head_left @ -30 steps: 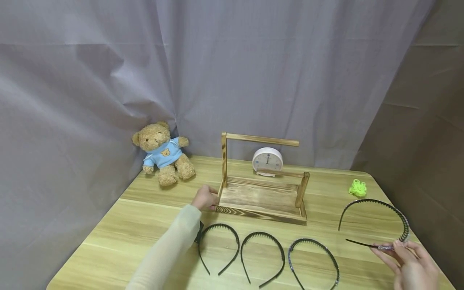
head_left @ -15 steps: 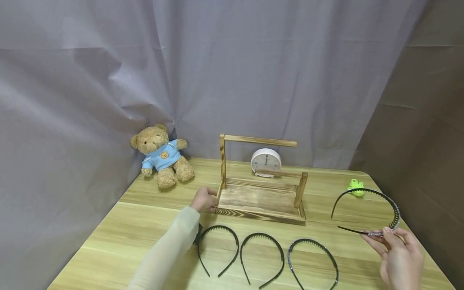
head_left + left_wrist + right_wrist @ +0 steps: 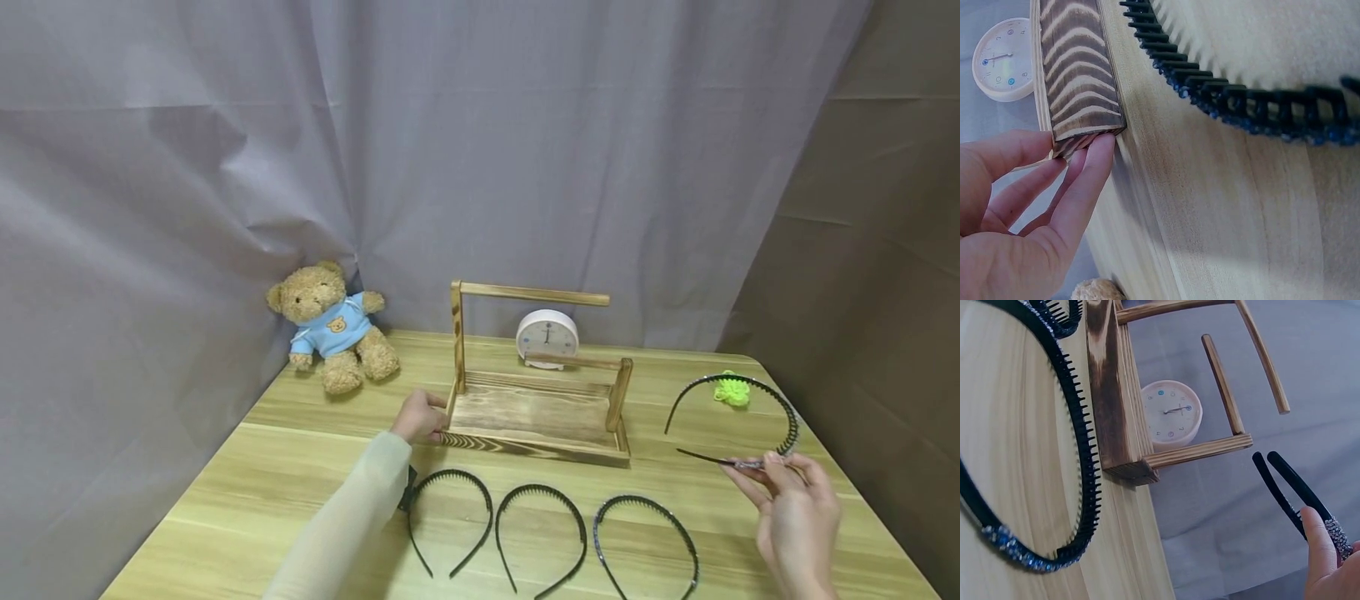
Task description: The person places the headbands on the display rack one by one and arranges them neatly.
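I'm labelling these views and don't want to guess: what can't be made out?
Head: lower ends of the rightmost resting headband, cut by the bottom edge.
Head: part of the clock, behind the wooden rail.
Left wrist: most of the bear, past the bottom edge.
Right wrist: most of the right hand, past the right and bottom edges.

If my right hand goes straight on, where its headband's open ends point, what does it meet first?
Probably the wooden rack, near its short post; the held headband would touch before the right hand. Depth is unclear.
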Demonstrator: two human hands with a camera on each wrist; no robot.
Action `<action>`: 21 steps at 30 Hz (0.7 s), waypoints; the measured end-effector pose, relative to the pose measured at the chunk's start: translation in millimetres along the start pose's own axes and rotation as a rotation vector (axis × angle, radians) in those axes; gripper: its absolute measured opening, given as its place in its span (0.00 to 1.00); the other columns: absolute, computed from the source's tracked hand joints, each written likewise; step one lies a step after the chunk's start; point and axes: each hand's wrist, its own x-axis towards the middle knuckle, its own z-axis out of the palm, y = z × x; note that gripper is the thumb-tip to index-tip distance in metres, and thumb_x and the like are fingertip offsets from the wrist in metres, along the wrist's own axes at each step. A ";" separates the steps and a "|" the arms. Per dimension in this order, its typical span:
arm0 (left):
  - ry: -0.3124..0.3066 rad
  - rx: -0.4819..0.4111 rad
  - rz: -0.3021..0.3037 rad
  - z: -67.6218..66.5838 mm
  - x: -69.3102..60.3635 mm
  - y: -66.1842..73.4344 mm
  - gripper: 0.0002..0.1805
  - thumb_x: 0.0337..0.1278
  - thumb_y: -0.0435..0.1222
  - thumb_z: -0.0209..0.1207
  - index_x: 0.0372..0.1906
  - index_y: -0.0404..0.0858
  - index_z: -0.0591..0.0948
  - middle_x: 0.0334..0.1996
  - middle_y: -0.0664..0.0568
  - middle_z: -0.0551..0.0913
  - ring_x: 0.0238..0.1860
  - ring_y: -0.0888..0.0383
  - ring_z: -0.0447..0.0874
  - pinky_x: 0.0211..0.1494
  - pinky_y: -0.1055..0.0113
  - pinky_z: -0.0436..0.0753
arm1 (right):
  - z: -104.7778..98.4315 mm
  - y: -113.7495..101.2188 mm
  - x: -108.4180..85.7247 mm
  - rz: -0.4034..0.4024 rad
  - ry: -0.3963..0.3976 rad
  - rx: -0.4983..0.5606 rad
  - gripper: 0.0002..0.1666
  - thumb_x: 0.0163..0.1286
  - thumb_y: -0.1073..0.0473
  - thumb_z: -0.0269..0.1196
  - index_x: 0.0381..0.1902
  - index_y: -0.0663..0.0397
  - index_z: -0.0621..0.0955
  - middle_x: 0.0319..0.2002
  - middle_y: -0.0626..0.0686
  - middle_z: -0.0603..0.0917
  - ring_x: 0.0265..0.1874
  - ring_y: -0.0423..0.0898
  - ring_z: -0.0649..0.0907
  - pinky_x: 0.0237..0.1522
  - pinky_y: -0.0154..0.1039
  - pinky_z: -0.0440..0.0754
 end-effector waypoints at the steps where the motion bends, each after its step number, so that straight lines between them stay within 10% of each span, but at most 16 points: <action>1: -0.001 -0.001 0.001 -0.2 0.0 0.0 0.24 0.52 0.22 0.57 0.58 0.26 0.78 0.36 0.36 0.85 0.20 0.58 0.80 0.28 0.64 0.87 | 1.1 0.4 0.5 0.002 -0.006 -0.003 0.05 0.71 0.74 0.53 0.34 0.65 0.71 0.29 0.59 0.82 0.27 0.52 0.86 0.37 0.46 0.88; 21: 0.010 -0.007 -0.009 2.3 -0.2 -0.4 0.24 0.52 0.22 0.60 0.57 0.26 0.78 0.34 0.37 0.85 0.20 0.58 0.80 0.29 0.64 0.87 | 45.7 23.3 7.7 -0.007 0.102 -0.053 0.06 0.71 0.72 0.55 0.33 0.65 0.69 0.30 0.57 0.79 0.24 0.50 0.85 0.36 0.44 0.88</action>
